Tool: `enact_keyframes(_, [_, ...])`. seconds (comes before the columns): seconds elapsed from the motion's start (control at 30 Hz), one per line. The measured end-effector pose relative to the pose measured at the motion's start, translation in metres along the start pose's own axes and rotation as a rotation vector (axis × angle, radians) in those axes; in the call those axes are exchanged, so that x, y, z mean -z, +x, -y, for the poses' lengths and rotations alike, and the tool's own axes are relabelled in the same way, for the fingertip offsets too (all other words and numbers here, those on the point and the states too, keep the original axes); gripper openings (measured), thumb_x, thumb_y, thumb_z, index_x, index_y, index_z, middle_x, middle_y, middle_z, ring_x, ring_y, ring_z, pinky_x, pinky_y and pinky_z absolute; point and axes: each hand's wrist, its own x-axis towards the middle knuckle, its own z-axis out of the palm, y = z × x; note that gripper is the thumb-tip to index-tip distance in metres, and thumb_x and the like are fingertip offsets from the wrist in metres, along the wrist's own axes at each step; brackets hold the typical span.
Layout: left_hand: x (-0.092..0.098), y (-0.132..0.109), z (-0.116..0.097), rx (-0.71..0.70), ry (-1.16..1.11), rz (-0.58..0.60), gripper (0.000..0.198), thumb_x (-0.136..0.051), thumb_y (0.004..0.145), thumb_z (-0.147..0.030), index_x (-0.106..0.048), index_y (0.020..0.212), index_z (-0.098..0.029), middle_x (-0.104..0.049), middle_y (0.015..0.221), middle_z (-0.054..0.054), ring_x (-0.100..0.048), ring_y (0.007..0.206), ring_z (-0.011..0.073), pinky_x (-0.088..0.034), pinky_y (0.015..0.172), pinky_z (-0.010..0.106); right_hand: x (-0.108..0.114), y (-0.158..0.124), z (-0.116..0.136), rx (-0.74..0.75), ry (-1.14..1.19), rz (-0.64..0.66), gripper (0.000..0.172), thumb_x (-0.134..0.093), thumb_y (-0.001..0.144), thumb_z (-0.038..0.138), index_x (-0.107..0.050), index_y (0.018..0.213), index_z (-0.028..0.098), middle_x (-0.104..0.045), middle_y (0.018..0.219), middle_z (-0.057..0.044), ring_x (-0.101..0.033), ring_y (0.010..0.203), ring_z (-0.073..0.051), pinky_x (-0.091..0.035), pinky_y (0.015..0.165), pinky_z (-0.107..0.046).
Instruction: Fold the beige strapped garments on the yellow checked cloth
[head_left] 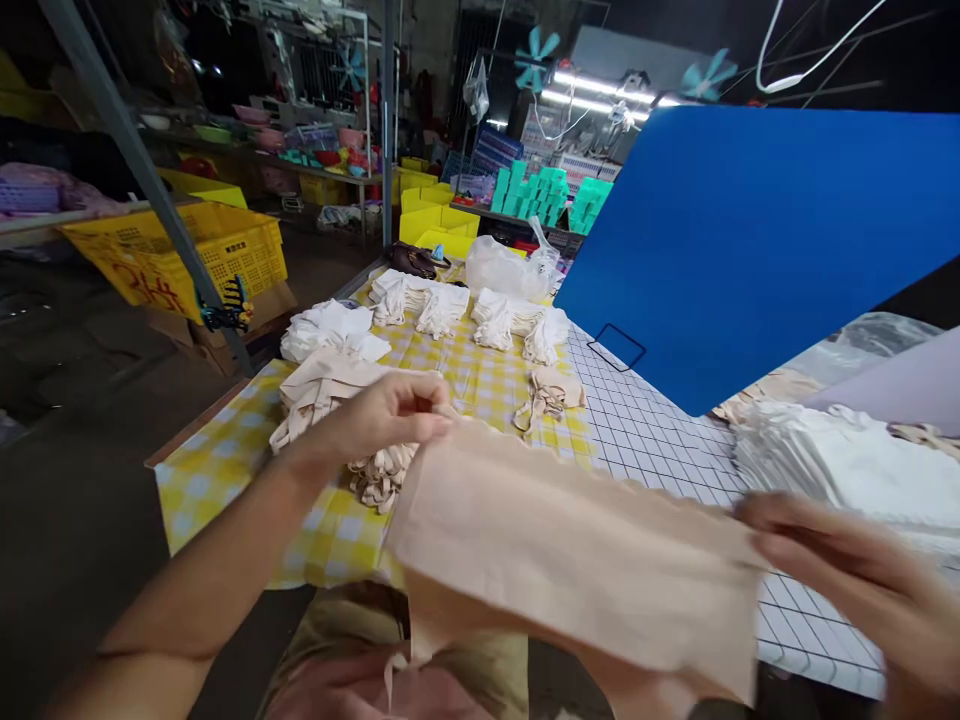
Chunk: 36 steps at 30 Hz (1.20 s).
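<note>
I hold a beige piece of fabric [570, 550] stretched between both hands above my lap. My left hand [386, 415] pinches its upper left corner, fingers closed on the cloth. My right hand [862, 575], blurred by motion, grips the right edge of the same fabric. Straps hang from the fabric's lower edge. Just beyond my left hand lies a pile of beige garments [330, 395] on the yellow checked tablecloth [225, 460].
White folded garments [330, 330] and further white bundles [517, 325] lie on the table. A white stack [840, 465] sits at the right on a gridded white surface [645, 430]. A blue board [757, 240] leans behind. A yellow crate [187, 250] stands left.
</note>
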Motion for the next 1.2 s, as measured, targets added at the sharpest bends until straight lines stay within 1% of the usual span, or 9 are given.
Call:
enact_keyframes(0.07, [-0.019,0.02,0.052,0.088,0.067,0.018,0.024,-0.053,0.071,-0.034,-0.042,0.059,-0.017,-0.04,0.055,-0.005,-0.038,0.052,0.0074,-0.031,0.049,0.019,-0.049,0.031,0.011,-0.081,0.191,0.424,0.03,-0.045,0.084,0.048,-0.061,0.081,0.023,-0.061,0.073,-0.005,-0.057,0.067,-0.018,-0.047,0.057,-0.027])
enact_keyframes(0.1, [-0.03,0.028,0.078,0.146,0.154,-0.035,0.024,-0.052,0.07,-0.03,-0.039,0.055,-0.017,-0.038,0.052,-0.005,-0.037,0.051,0.0074,-0.029,0.048,0.019,-0.075,0.042,0.014,-0.119,0.233,0.507,0.032,-0.043,0.085,0.048,-0.06,0.078,0.021,-0.06,0.071,-0.004,-0.056,0.065,-0.017,-0.045,0.055,-0.027])
enact_keyframes(0.27, [-0.075,0.052,0.161,0.346,0.55,-0.163,0.019,-0.048,0.067,-0.015,-0.036,0.053,-0.019,-0.038,0.05,-0.003,-0.041,0.053,0.0112,-0.025,0.049,0.023,-0.166,0.058,-0.008,-0.173,0.057,0.485,0.023,-0.043,0.078,0.036,-0.053,0.066,0.019,-0.056,0.056,0.0,-0.05,0.053,-0.014,-0.037,0.052,-0.026])
enact_keyframes(0.43, [-0.08,0.073,0.171,0.408,0.672,-0.223,0.004,-0.046,0.075,-0.015,-0.05,0.073,-0.017,-0.052,0.063,0.003,-0.054,0.066,0.017,-0.032,0.057,0.025,-0.183,0.072,-0.031,-0.17,0.015,0.421,0.019,-0.042,0.078,0.031,-0.056,0.072,0.02,-0.059,0.062,-0.001,-0.053,0.059,-0.016,-0.038,0.056,-0.026])
enact_keyframes(0.6, [-0.081,0.094,0.182,0.454,0.825,-0.241,0.022,-0.038,0.084,-0.014,-0.053,0.1,-0.012,-0.063,0.089,0.01,-0.059,0.08,0.0191,-0.042,0.067,0.027,-0.2,0.091,-0.04,-0.192,-0.003,0.323,0.018,-0.042,0.077,0.025,-0.058,0.084,0.02,-0.06,0.07,-0.002,-0.056,0.068,-0.017,-0.042,0.062,-0.028])
enact_keyframes(0.8, [-0.104,0.087,0.194,0.261,1.121,-0.303,0.044,-0.034,0.085,-0.008,-0.042,0.129,-0.012,-0.044,0.132,0.016,-0.044,0.119,0.0263,-0.037,0.097,0.04,-0.225,0.094,-0.041,-0.231,-0.045,0.121,0.038,-0.043,0.074,0.02,-0.054,0.11,0.017,-0.052,0.111,-0.012,-0.051,0.101,-0.024,-0.042,0.081,-0.035])
enact_keyframes(0.97, [-0.132,0.071,0.204,0.104,1.093,-0.084,0.049,-0.044,0.088,-0.033,-0.038,0.135,-0.02,-0.031,0.145,0.009,-0.023,0.135,0.028,-0.022,0.11,0.045,-0.248,0.116,-0.022,-0.244,-0.022,0.077,0.032,-0.042,0.08,0.027,-0.059,0.105,0.016,-0.059,0.095,-0.013,-0.054,0.09,-0.026,-0.04,0.08,-0.038])
enact_keyframes(1.13, [-0.139,0.065,0.209,0.119,1.063,-0.045,0.05,-0.037,0.09,-0.04,-0.035,0.137,-0.024,-0.025,0.148,0.008,-0.017,0.137,0.0275,-0.017,0.111,0.049,-0.277,0.163,-0.008,-0.279,0.08,0.111,0.018,-0.051,0.077,0.028,-0.063,0.081,0.016,-0.063,0.071,-0.008,-0.058,0.07,-0.022,-0.042,0.067,-0.032])
enact_keyframes(1.2, [-0.138,0.065,0.209,0.122,1.057,-0.039,0.051,-0.037,0.09,-0.04,-0.034,0.138,-0.024,-0.024,0.148,0.008,-0.016,0.137,0.0276,-0.016,0.111,0.05,-0.277,0.181,-0.009,-0.305,0.142,0.09,0.024,-0.045,0.081,0.031,-0.062,0.088,0.015,-0.065,0.073,-0.009,-0.06,0.07,-0.02,-0.044,0.064,-0.031])
